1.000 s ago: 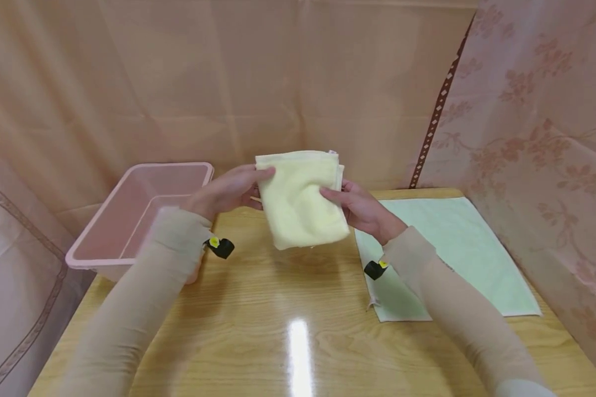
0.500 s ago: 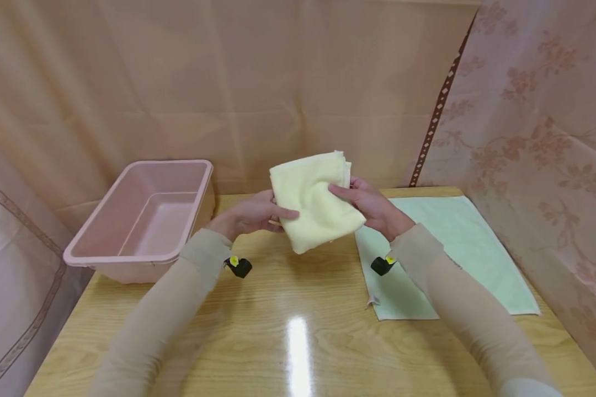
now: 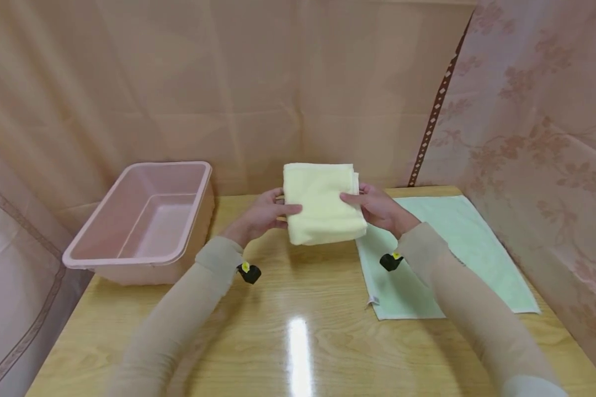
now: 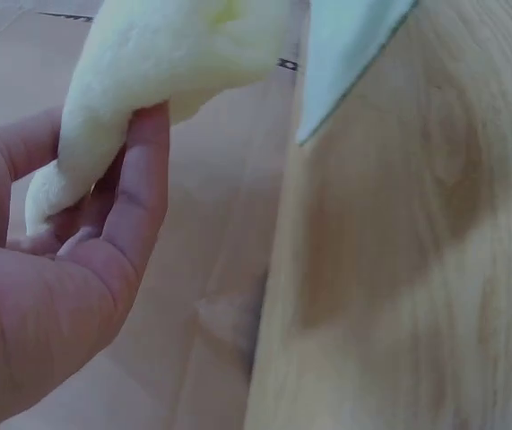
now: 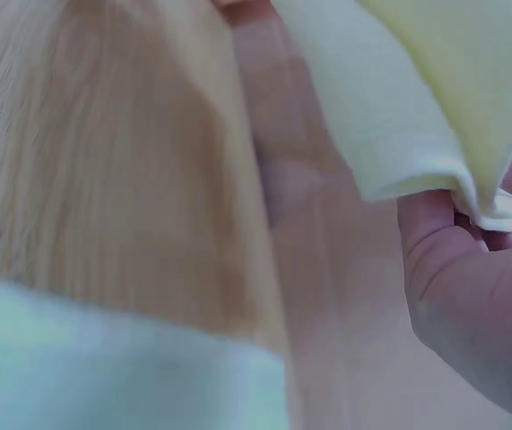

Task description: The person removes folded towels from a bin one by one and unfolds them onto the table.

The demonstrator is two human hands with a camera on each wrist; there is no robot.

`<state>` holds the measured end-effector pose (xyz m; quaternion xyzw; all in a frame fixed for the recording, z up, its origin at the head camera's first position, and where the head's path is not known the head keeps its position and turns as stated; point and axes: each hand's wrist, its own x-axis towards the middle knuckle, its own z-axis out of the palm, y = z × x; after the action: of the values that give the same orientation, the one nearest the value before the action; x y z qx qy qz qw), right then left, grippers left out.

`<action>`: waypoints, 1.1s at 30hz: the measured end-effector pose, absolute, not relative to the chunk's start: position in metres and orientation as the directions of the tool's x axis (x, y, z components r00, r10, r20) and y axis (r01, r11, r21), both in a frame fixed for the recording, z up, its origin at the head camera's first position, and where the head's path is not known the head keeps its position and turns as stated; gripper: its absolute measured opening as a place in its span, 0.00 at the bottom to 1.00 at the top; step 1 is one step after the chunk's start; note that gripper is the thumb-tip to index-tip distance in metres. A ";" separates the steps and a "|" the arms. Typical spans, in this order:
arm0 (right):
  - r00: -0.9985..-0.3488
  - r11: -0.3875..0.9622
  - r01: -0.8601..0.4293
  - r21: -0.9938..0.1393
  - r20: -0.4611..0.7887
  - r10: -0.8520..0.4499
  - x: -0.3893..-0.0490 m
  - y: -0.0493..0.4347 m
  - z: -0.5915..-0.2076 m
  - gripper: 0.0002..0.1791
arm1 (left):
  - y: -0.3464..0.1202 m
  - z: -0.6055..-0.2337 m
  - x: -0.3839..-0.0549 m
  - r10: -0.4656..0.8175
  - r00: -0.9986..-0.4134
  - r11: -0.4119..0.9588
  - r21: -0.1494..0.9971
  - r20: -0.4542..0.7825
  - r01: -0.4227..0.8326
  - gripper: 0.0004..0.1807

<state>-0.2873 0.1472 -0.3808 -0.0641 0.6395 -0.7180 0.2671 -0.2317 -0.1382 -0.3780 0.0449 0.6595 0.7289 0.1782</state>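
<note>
A pale yellow towel (image 3: pixel 323 204), folded into a thick square, is held up above the back part of the table. My left hand (image 3: pixel 265 213) grips its left edge, thumb on the front face and fingers behind. At the opposite edge my right hand (image 3: pixel 379 207) pinches it the same way. In the left wrist view the towel (image 4: pixel 175 54) bends between thumb and fingers of the left hand (image 4: pixel 67 269). Its layered edge, seen in the right wrist view, lies in the grip of the right hand (image 5: pixel 480 278).
A pink plastic basin (image 3: pixel 121 267) stands on the left of the wooden table (image 3: pixel 258 336). Spread flat on the right is a light green towel (image 3: pixel 469 248), partly under the right forearm. Curtains (image 3: pixel 258 82) hang behind the table and along both sides.
The yellow towel has shifted right and levelled out after a brief tilt. My left hand has moved right, away from the basin, with its grip lower on the towel's edge.
</note>
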 end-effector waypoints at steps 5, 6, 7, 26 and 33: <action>-0.859 0.039 0.312 -0.949 -0.299 -0.415 -0.297 0.155 -0.402 0.33 | -0.126 -0.398 -0.242 0.238 -0.949 -0.055 0.973 -0.206 -0.225 0.31; -0.863 0.059 0.314 -0.948 -0.311 -0.398 -0.298 0.155 -0.407 0.34 | -0.125 -0.402 -0.243 0.222 -0.951 -0.055 0.971 -0.214 -0.232 0.31; -0.866 0.079 0.310 -0.947 -0.316 -0.387 -0.299 0.155 -0.411 0.35 | -0.123 -0.407 -0.244 0.208 -0.953 -0.058 0.969 -0.222 -0.239 0.31; -0.895 0.190 0.271 -0.944 -0.320 -0.311 -0.311 0.157 -0.444 0.41 | -0.111 -0.443 -0.256 0.095 -0.966 0.075 0.970 -0.239 -0.233 0.34; -0.893 0.210 0.238 -0.948 -0.299 -0.336 -0.311 0.156 -0.450 0.42 | -0.115 -0.446 -0.256 0.068 -0.973 0.105 0.972 -0.219 -0.211 0.35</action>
<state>-0.3108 0.1561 -0.4496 -0.0327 0.7435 -0.6276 0.2287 -0.2562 -0.1152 -0.4462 -0.0489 0.7361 0.6670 0.1045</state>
